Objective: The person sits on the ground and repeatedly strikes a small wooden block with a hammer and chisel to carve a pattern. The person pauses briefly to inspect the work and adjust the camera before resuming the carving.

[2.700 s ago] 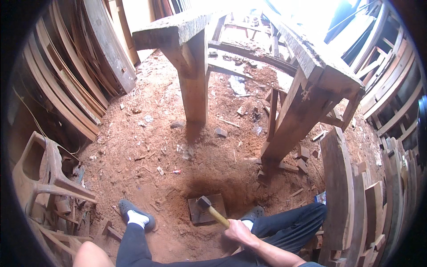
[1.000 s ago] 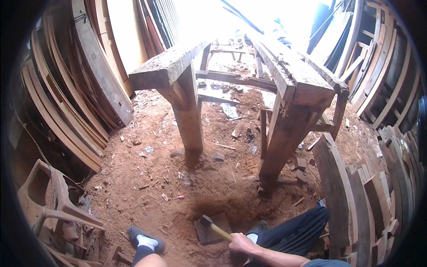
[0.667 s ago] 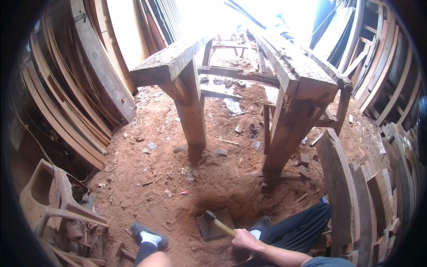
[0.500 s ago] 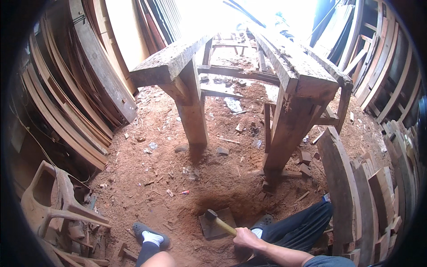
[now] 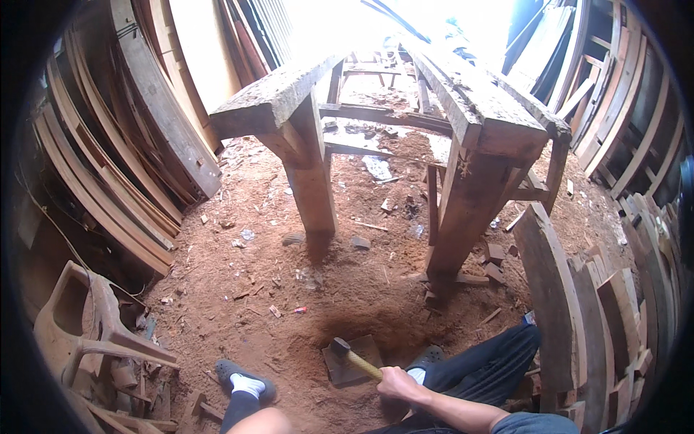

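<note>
My right hand [image 5: 398, 383] is closed round the yellow handle of a hammer [image 5: 363, 364], low down between my feet. Its dark head [image 5: 340, 346] is over the left part of a flat, squarish brown-grey slab [image 5: 371, 351] lying in the sawdust; whether the two touch I cannot tell. My left hand is out of the picture. On either side of the slab are my feet in grey clogs, the left clog [image 5: 246, 381] set apart and the right clog [image 5: 428, 356] close to the slab's right edge.
Ahead stand two heavy timber trestles, a left beam [image 5: 272, 108] and a right beam [image 5: 499, 123], on thick legs. Upright planks [image 5: 560, 289] crowd my right side; long boards [image 5: 108, 181] lean at left. A broken plastic chair [image 5: 108, 325] lies at lower left. Wood scraps litter the sawdust.
The view has shifted very slightly. My right hand and the hammer stay in nearly the same place over the slab.
</note>
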Motion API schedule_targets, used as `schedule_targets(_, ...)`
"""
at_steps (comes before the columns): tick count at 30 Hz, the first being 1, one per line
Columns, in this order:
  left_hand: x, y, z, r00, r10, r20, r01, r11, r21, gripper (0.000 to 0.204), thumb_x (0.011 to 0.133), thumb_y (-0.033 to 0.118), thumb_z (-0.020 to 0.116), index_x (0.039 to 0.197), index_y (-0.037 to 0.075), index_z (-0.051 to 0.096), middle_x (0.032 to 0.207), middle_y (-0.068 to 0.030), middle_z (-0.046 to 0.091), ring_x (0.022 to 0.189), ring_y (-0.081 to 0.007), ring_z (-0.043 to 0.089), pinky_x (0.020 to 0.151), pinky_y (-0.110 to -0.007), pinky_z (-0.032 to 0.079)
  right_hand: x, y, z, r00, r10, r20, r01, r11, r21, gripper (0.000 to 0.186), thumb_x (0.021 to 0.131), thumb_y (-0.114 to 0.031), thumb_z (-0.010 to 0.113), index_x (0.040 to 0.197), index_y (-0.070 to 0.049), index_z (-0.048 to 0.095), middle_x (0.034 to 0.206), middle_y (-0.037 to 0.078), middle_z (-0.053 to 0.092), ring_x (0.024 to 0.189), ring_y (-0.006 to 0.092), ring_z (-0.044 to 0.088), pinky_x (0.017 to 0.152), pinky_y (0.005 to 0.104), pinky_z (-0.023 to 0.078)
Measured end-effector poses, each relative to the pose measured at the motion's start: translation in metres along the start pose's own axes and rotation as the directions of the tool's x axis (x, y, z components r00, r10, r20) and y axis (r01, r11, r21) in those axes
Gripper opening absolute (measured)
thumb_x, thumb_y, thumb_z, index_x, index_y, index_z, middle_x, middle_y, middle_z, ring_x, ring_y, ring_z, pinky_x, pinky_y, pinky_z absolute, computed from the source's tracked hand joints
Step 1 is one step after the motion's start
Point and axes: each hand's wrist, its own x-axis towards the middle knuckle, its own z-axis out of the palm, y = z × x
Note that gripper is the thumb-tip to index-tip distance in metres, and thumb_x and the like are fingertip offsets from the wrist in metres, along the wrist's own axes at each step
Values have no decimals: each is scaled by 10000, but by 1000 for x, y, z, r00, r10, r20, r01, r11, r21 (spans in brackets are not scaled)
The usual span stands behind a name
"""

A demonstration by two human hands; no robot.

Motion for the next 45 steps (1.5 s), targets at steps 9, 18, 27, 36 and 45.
schedule_targets(9, 47, 153, -53, 607, 776, -175, -779, 624, 66, 403, 800, 139, 562, 1192, 44, 552, 1217, -97, 553, 1052, -171, 517, 944, -321, 384, 1, 3, 6, 999, -47, -11, 47, 999, -20, 271, 758, -144, 558, 909, 57, 660, 864, 343, 632, 867, 479, 638, 777, 529, 518)
schedule_targets(18, 52, 181, -60, 516, 849, -115, -845, 526, 93, 393, 789, 112, 580, 1174, 32, 560, 1194, -100, 562, 1023, -172, 529, 930, -315, 398, -10, -14, -1, 1000, -22, -1, 22, 1000, -21, 259, 768, -135, 553, 927, 39, 658, 904, 339, 633, 907, 478, 628, 807, 543, 501)
schedule_targets(27, 51, 176, -58, 510, 851, -125, -848, 522, 92, 384, 779, 85, 597, 1156, 21, 568, 1171, -104, 571, 994, -172, 540, 916, -310, 412, -9, -11, 3, 1000, -11, 5, 11, 999, -34, 272, 753, -116, 540, 961, 3, 669, 913, 302, 646, 923, 464, 624, 818, 518, 496)
schedule_targets(36, 48, 167, -51, 499, 855, -142, -852, 514, 101, 375, 768, 58, 615, 1138, 9, 576, 1147, -108, 580, 965, -173, 552, 902, -304, 426, 0, -2, 9, 998, -53, -34, 51, 998, -46, 278, 734, -103, 535, 943, 22, 669, 880, 324, 626, 908, 463, 621, 807, 511, 499)
schedule_targets(45, 56, 167, -48, 510, 841, -178, -840, 532, 107, 367, 758, 31, 632, 1120, -2, 585, 1124, -111, 589, 936, -174, 563, 888, -299, 440, 1, -2, 2, 997, -1, -75, 5, 999, 52, 273, 715, -79, 526, 929, 11, 669, 889, 335, 623, 926, 492, 601, 842, 545, 479)
